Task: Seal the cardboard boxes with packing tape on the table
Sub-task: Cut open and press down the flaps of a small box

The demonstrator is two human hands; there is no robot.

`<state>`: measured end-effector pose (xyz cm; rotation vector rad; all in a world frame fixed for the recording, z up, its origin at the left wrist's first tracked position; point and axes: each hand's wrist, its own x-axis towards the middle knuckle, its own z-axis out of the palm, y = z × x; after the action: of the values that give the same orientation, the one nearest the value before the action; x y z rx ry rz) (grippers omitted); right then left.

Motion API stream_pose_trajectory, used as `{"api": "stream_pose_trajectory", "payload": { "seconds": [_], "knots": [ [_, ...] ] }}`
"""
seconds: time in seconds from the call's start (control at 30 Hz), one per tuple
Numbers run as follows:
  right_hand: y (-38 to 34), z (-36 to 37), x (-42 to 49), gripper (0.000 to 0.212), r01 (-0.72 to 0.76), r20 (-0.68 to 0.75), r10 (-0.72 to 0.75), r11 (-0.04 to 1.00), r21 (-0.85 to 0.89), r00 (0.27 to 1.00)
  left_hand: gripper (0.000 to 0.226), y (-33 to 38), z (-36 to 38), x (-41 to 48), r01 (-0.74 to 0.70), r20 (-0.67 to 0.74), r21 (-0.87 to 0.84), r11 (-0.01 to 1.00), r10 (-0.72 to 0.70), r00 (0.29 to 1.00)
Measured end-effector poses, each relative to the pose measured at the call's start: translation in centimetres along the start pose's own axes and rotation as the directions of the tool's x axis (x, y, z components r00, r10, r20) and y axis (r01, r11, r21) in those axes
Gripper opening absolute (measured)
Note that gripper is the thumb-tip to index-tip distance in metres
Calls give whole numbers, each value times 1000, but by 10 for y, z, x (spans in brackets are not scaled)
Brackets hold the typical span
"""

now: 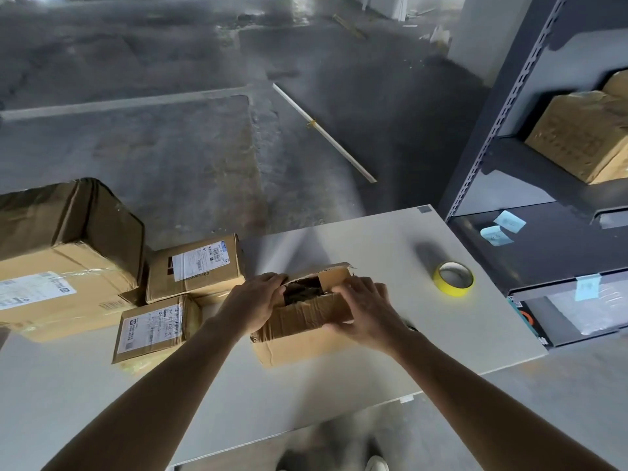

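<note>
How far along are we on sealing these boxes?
Apparently done: three labelled boxes at the left of the table lie closed, and glossy tape shows on the largest box. In hand: the left hand and right hand hold the small cardboard box, its flaps gaping over dark contents. Left: fold the flaps flat, fetch the untouched yellow tape roll, tape the seam.

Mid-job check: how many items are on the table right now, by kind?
Cardboard boxes, closed: 3, the large box, middle box, front box
Cardboard boxes, open: 1, the open box gripped by left hand and right hand
Tape rolls: 1, the yellow tape roll
Total: 5
</note>
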<state>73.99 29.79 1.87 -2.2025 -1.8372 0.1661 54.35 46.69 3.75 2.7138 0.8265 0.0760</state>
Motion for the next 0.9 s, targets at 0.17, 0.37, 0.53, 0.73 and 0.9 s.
{"api": "stream_pose_trajectory", "payload": {
  "seconds": [0.17, 0.37, 0.53, 0.73, 0.9],
  "knots": [
    [-2, -5, 17, 68, 73, 228, -76, 997, 19, 971, 38, 2, -2, -1, 13, 29, 18, 1000, -14, 999],
    [-6, -5, 21, 69, 56, 239, -62, 998, 33, 969, 49, 8, 1, -3, 65, 90, 45, 997, -69, 994],
    [-7, -5, 12, 66, 113, 148, -108, 993, -22, 983, 46, 8, -5, -1, 77, 93, -11, 997, -76, 993],
    [-2, -2, 8, 68, 159, 89, -159, 987, 12, 983, 45, 11, -12, 0, 96, 151, -33, 995, -90, 984],
    [-4, 2, 3, 65, 131, 16, -132, 991, 29, 991, 82, 26, -16, -4, 139, 233, 110, 984, -161, 959]
  ]
}}
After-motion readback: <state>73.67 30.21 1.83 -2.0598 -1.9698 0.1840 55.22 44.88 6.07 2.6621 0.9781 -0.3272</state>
